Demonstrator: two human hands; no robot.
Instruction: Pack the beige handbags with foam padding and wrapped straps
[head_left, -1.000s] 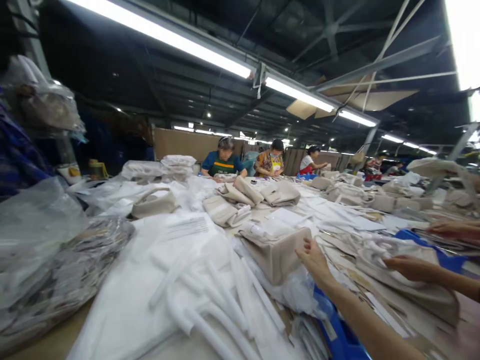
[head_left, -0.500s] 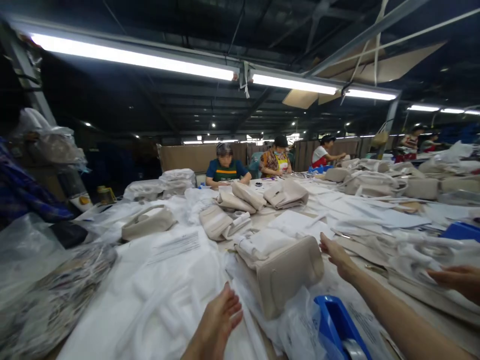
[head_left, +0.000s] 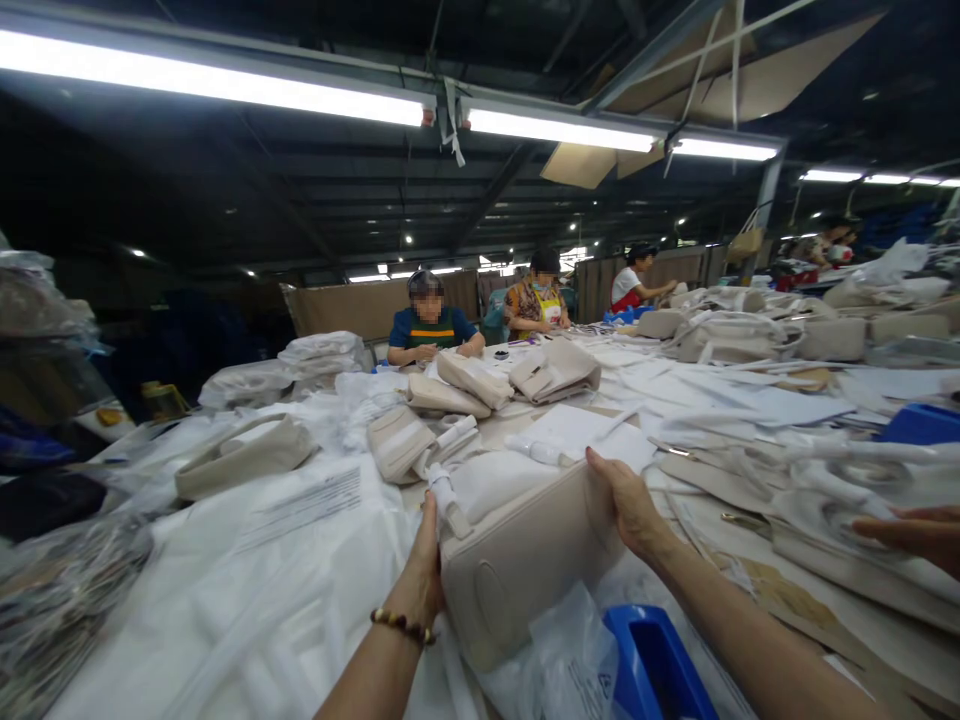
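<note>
A beige handbag [head_left: 532, 550] stands tilted in front of me, with white padding [head_left: 495, 485] along its top. My left hand [head_left: 427, 560] grips its left end, a beaded bracelet on the wrist. At the opposite end, my right hand [head_left: 626, 505] is closed on the upper right corner. A white-wrapped strap end [head_left: 446, 500] sticks up by my left fingers. Clear plastic [head_left: 574, 650] and a blue tape dispenser [head_left: 656, 665] lie just below the bag.
More beige bags [head_left: 555, 370] lie beyond, near co-workers seated across the table. White plastic bags [head_left: 247, 570] cover the left side. Flat beige pieces and wrapped straps [head_left: 832, 500] spread on the right, where another person's hand [head_left: 915, 535] reaches in.
Both my hands have come in from apart and taken hold of the handbag at its two ends. The bag has turned slightly, and the view has shifted to the right.
</note>
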